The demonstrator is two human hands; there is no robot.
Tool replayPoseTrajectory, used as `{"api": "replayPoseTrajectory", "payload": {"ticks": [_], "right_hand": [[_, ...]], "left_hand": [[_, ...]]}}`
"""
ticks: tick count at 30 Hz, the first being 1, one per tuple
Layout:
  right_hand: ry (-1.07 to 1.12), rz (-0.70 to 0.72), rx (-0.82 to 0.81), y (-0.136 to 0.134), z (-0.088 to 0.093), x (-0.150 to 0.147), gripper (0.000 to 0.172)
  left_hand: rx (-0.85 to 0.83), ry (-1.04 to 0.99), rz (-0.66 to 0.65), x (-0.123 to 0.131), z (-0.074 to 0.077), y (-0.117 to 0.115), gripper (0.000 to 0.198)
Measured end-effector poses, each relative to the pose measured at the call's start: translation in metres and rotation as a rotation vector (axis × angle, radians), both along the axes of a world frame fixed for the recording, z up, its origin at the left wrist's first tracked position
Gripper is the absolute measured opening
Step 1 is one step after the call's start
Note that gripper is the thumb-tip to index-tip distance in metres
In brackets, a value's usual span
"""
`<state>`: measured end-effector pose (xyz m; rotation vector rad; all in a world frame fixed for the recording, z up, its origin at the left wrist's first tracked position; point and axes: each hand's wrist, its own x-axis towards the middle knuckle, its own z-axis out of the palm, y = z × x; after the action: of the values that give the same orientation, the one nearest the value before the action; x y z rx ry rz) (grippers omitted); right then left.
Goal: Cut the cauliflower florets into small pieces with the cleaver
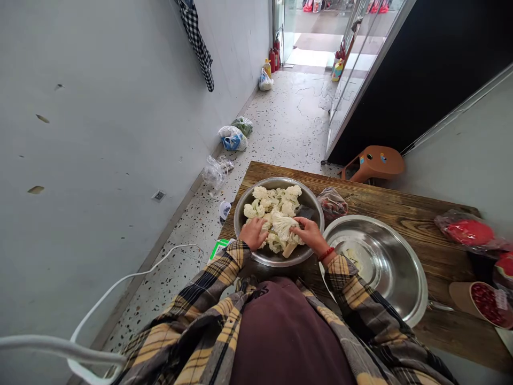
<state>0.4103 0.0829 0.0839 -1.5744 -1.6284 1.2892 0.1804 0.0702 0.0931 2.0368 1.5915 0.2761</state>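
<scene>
Where two sleeves in yellow, black and grey plaid (228, 262) extend on either side of a plain maroon top (288, 331), both bare hands are over the near half of a wide, round, silvery metal bowl (318, 214). The right hand (310, 235), with a red beaded bracelet (326, 253) at its wrist, has its grip clamped on one side of a creamy-white, branching cauliflower piece (282, 226), thumb and fingers together at its edge. That piece is at the bowl's near middle, above the other pieces. The left hand (251, 234) is at the bowl's near left, fingers curled over the pale florets; whether its grip is clamped on one, I cannot tell. More knobbly white cauliflower florets (276, 200) lie heaped beyond the hands.

Just right of the bowl, a larger shiny steel basin (404, 256) holds a few pale scraps (352, 259). A paper tub (458, 295) of dark red seeds is farther right. Behind the basin's left end sits a clear plastic bag with reddish contents (332, 204), on the brown wooden counter (385, 200).

Beyond the counter are an orange-brown plastic stool (385, 160) on the right and a white-and-blue plastic bag (233, 140) by the left wall. Farthest off, red fire extinguishers (273, 60) stand near the glass doorway (289, 29).
</scene>
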Motion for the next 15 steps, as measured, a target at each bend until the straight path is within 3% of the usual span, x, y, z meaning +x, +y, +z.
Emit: {"api": "replayPoseTrajectory", "payload": {"ticks": [4, 7, 9, 15], "right_hand": [[0.228, 0.057, -0.124, -0.005, 0.008, -0.004, 0.038], [0.262, 0.129, -0.096, -0.005, 0.021, -0.007, 0.041], [0.221, 0.195, -0.046, -0.003, 0.031, -0.005, 0.040], [0.085, 0.509, 0.040, 0.004, 0.056, 0.006, 0.040]], "left_hand": [[0.138, -0.186, -0.121, 0.004, 0.008, 0.017, 0.050], [0.002, -0.288, -0.327, 0.012, 0.013, 0.031, 0.044], [-0.116, -0.356, -0.390, 0.015, 0.014, 0.035, 0.037], [-0.418, -0.518, -0.305, 0.014, 0.011, 0.026, 0.036]]}}
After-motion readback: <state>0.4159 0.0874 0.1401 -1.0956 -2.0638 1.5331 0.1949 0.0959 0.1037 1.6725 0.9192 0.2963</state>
